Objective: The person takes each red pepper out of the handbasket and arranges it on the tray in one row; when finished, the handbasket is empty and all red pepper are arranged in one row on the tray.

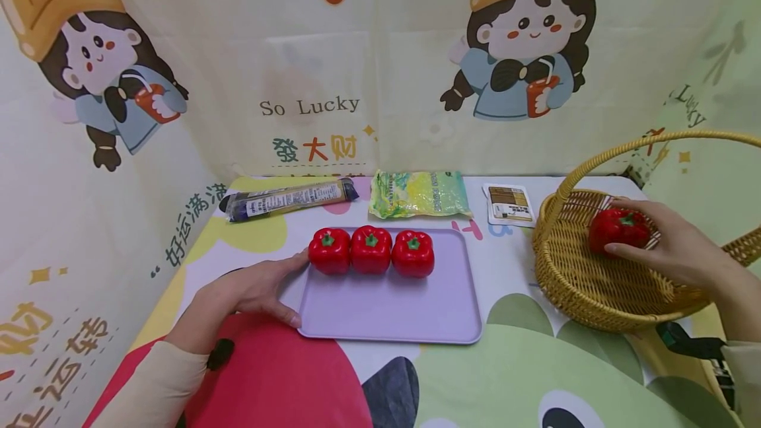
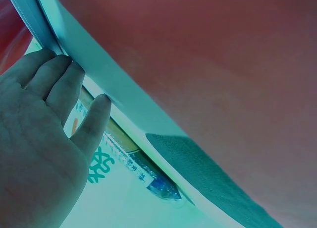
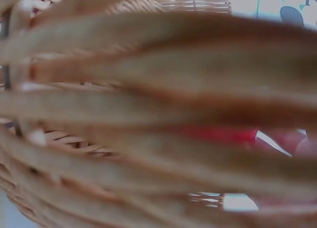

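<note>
Three red bell peppers (image 1: pixel 371 249) with green stems sit in a row along the far left part of a lilac tray (image 1: pixel 392 312). My left hand (image 1: pixel 255 286) rests at the tray's left edge, fingers extended and thumb near the front corner. Over at the right, my right hand (image 1: pixel 684 243) holds another red bell pepper (image 1: pixel 621 230) inside a wicker basket (image 1: pixel 565 286), thumb in front and fingers behind. In the right wrist view, blurred wicker strands (image 3: pixel 148 104) cover most of that hand and pepper.
Behind the tray lie a long dark-wrapped packet (image 1: pixel 291 199), a green and yellow packet (image 1: pixel 419 195) and a small white-brown sachet (image 1: pixel 509 205). The basket's tall handle (image 1: pixel 594 160) arches over its opening. A printed cloth wall (image 1: pixel 404 84) stands at the back.
</note>
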`<action>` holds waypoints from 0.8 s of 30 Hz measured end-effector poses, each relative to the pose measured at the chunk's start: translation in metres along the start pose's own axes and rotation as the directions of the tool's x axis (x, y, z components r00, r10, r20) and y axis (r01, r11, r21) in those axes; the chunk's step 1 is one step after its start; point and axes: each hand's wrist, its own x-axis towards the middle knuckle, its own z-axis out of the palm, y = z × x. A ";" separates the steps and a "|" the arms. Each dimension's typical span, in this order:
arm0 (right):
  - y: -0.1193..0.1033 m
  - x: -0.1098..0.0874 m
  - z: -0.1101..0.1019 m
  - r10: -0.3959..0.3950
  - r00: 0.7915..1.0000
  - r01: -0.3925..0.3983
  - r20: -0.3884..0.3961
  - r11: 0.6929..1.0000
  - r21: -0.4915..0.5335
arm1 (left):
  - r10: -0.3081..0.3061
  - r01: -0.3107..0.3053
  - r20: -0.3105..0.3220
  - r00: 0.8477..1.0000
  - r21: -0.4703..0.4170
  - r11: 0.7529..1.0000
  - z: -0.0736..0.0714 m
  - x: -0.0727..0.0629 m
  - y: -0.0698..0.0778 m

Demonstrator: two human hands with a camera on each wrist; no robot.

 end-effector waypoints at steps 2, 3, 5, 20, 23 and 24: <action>0.002 0.001 0.000 -0.002 1.000 0.002 0.006 1.000 -0.009 | -0.006 0.006 0.004 1.000 0.001 1.000 0.000 0.000 -0.001; 0.003 0.001 0.000 -0.003 1.000 0.003 0.008 1.000 -0.015 | -0.010 0.010 0.006 1.000 0.001 1.000 0.000 0.001 0.000; 0.006 0.002 0.001 -0.015 1.000 0.015 0.007 1.000 -0.024 | -0.017 0.017 0.007 1.000 0.001 1.000 0.000 0.001 0.000; 0.014 -0.007 0.004 -0.027 1.000 0.029 0.015 0.994 -0.102 | 0.002 -0.002 -0.004 1.000 0.003 1.000 -0.001 0.000 0.000; 0.015 -0.008 0.004 -0.036 0.999 0.037 0.011 0.993 -0.108 | -0.001 0.001 -0.001 1.000 0.000 1.000 -0.001 0.000 0.001; 0.014 -0.008 0.005 -0.033 0.999 0.034 0.012 0.994 -0.106 | -0.002 0.002 0.001 1.000 -0.004 1.000 -0.001 0.000 0.001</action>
